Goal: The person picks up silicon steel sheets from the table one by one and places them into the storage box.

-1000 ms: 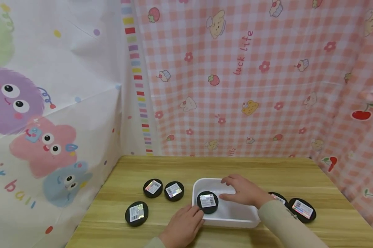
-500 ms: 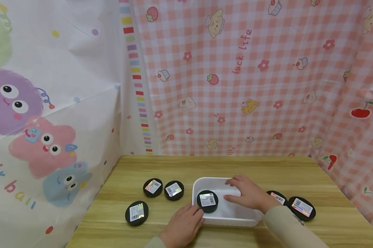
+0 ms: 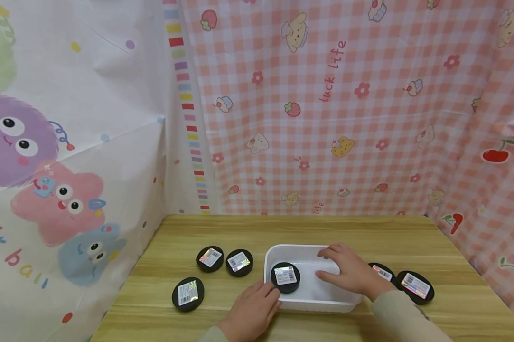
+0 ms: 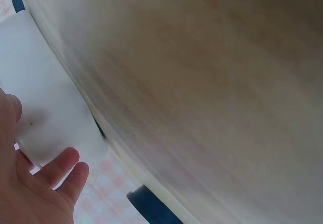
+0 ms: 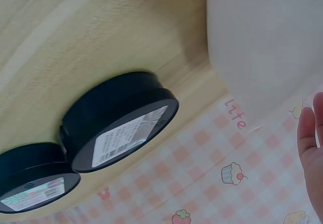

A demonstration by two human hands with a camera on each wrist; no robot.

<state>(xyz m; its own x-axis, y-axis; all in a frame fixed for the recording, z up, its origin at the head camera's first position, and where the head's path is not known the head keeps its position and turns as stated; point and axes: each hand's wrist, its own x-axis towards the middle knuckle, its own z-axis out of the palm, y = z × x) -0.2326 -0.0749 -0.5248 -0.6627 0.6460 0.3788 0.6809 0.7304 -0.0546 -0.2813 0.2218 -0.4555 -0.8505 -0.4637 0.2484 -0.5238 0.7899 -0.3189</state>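
In the head view a white plastic tray (image 3: pixel 309 305) stands on the wooden table. My left hand (image 3: pixel 252 308) holds its near left corner; in the left wrist view the thumb (image 4: pixel 11 107) lies on the outer wall, and some fingers reach behind the tray. At the tray's left end sits a flat, round black container (image 3: pixel 285 277) with a silvery barcode label facing up. Over the tray's right part hovers my right hand (image 3: pixel 346 270), thumb and fingers spread apart, gripping nothing. Whether it touches the rim is unclear.
Left of the tray lie three more black labelled containers (image 3: pixel 188 294). Two others (image 5: pixel 121 123) lie beside each other to its right, partly behind the right forearm in the head view. Printed cloths (image 3: pixel 316 118) border the table's back and sides.
My right hand has drifted slightly rightward, away from the black container in the tray. My left hand and the containers look unmoved.
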